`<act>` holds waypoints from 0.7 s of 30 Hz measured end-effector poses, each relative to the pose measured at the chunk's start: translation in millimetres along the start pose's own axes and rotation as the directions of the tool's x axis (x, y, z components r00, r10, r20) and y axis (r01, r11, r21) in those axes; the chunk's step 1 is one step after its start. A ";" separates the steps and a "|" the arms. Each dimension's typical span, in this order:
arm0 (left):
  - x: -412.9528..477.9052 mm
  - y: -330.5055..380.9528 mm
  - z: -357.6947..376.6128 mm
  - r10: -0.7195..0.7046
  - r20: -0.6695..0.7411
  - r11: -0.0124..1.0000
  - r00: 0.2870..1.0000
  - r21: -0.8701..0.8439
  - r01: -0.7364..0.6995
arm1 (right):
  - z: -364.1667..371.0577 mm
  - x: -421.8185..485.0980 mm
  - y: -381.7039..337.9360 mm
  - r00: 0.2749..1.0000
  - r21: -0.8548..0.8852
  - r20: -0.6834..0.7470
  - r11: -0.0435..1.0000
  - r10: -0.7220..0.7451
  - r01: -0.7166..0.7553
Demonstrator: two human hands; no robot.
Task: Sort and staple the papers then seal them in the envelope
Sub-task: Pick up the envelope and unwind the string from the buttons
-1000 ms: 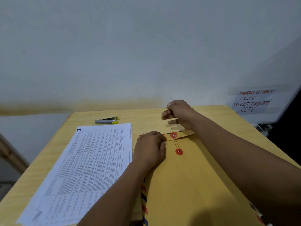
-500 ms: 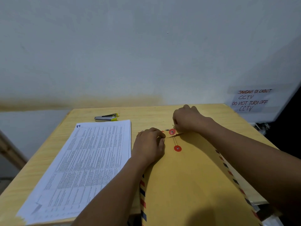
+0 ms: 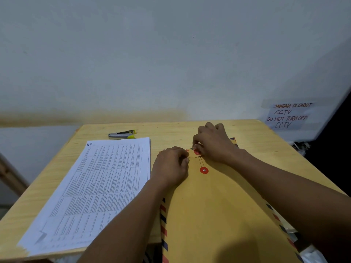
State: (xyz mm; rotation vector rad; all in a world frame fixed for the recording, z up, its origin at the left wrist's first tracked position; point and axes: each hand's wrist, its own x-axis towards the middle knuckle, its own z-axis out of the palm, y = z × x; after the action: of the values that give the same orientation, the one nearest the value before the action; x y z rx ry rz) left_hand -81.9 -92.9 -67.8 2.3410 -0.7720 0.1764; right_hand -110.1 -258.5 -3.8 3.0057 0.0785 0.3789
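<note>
table: against the wall;
papers: on table, left;
stapler: behind papers;
envelope: right of papers;
hands: left hand, right hand on envelope's far end

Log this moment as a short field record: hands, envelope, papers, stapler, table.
left hand: pressing down on the envelope beside the flap
right hand: fingers pinched at the upper red button, apparently on the string
envelope: brown, striped edge, flat on the table; string runs between the two red buttons
lower red button: uncovered
papers: printed stack left of the envelope, outside it
stapler: beyond the papers, untouched
table: light wood
</note>
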 end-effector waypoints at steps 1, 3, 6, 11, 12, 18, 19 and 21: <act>-0.3 -0.6 -0.1 -0.021 0.002 0.999 1.000 -0.027 0.021 | 2.5 1.0 -3.4 1.000 0.071 0.005 0.997 0.030 -0.030; -0.9 -1.1 -0.9 -0.058 0.007 0.995 0.998 -0.077 0.058 | 7.4 2.2 -8.3 0.996 0.212 0.055 0.974 0.069 -0.079; -1.5 -1.4 -1.5 -0.058 -0.008 0.993 0.998 -0.108 0.057 | 8.3 -6.1 -5.0 0.974 0.387 0.225 0.918 -0.005 -0.085; 0.2 -2.6 0.7 -0.097 -0.006 0.987 0.995 -0.133 0.095 | -15.8 -34.3 27.2 0.771 0.460 0.618 0.867 -0.156 -0.193; 0.4 -2.3 0.5 -0.092 -0.006 0.987 0.996 -0.132 0.090 | -22.0 -38.6 37.1 0.714 0.404 0.686 0.889 -0.139 -0.215; -0.4 -1.2 0.0 0.040 -0.007 0.999 0.999 -0.004 -0.040 | -23.9 -30.8 87.2 0.709 -0.041 0.669 0.963 0.223 -0.265; -0.3 -1.7 0.1 0.058 -0.020 0.998 0.998 0.022 -0.058 | -22.1 -25.3 89.9 0.771 0.001 0.590 0.955 0.239 -0.297; -0.6 -2.1 -0.3 0.088 -0.036 0.994 0.995 0.065 -0.086 | -22.6 -15.1 89.5 0.845 0.122 0.481 0.937 0.233 -0.327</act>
State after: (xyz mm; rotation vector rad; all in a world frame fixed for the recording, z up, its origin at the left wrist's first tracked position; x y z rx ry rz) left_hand -81.2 -91.2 -68.9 2.3573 -0.8615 0.2868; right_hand -127.1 -346.0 24.6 3.2145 -0.3949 -0.3573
